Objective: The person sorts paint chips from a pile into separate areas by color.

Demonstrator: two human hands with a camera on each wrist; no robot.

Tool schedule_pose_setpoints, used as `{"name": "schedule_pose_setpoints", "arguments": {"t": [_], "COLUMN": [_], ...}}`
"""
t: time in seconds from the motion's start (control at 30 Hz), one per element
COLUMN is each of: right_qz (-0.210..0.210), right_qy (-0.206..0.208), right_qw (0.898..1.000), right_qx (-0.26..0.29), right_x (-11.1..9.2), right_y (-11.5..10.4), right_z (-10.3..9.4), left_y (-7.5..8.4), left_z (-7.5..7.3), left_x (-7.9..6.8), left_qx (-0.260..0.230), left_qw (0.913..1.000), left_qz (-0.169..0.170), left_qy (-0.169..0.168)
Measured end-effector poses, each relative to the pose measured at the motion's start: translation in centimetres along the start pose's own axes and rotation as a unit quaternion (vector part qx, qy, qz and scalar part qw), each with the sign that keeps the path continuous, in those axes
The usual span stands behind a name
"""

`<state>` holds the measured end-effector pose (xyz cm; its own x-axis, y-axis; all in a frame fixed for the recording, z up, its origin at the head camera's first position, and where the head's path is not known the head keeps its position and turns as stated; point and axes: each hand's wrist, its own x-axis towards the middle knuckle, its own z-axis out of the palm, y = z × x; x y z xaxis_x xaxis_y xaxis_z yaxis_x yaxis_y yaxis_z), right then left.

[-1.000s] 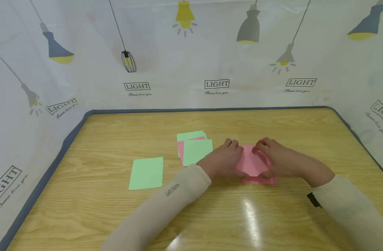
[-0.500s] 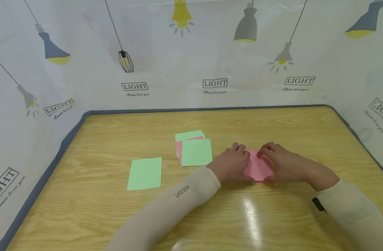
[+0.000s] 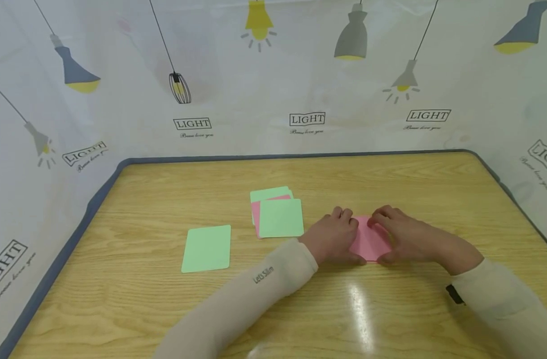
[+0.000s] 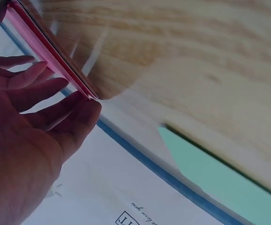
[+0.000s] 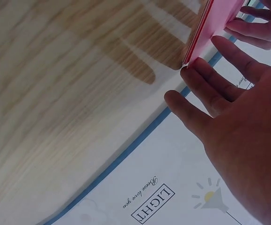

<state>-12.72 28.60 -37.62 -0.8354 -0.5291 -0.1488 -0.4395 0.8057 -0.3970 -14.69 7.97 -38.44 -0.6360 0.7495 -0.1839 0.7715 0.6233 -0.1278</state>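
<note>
A small stack of pink square cards (image 3: 371, 240) lies on the right half of the table, framed by both hands. My left hand (image 3: 333, 237) grips its left side, thumb at the near corner and fingers at the far one. From the other side my right hand (image 3: 410, 238) holds it the same way. In the left wrist view the stack (image 4: 55, 58) shows edge-on as thin pink and red layers, with fingertips along its edge. The right wrist view shows the same layered edge of the stack (image 5: 201, 35) at the fingertips. Palms and fingers cover the stack's sides.
Left of my left hand lies an overlapping pile of green cards (image 3: 281, 218) with a pink card (image 3: 256, 214) between them. A single green card (image 3: 206, 249) lies farther left. A patterned white cloth wall (image 3: 237, 134) encloses the wooden table (image 3: 121, 309).
Both hands have moved slightly right and nearer, lowering the upper pink card. The lower pink strip that stuck out in front is now lined up beneath it. Green cards stay put.
</note>
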Motion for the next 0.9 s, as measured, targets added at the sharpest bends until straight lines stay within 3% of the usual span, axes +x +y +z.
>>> {"name": "schedule_pose_setpoints", "arguments": {"t": [0.33,0.47,0.9], "right_qz": [0.013,0.011,-0.039], "right_qy": [0.002,0.009,0.042], "right_qw": [1.000,1.000,0.998], "right_qx": [-0.010,-0.008,-0.020], "right_x": [0.1,0.4,2.6], "right_y": [0.0,-0.1,-1.4], "right_z": [0.1,0.0,0.0], "left_y": [-0.7,-1.3,-4.3], "left_z": [0.1,0.3,0.0], "left_x": [-0.6,-1.0,-2.5], "left_qx": [-0.013,0.004,-0.051], "left_qw": [0.9999,1.0000,0.9969], "left_qz": [0.006,0.006,-0.060], "left_qy": [-0.005,-0.002,0.006]}}
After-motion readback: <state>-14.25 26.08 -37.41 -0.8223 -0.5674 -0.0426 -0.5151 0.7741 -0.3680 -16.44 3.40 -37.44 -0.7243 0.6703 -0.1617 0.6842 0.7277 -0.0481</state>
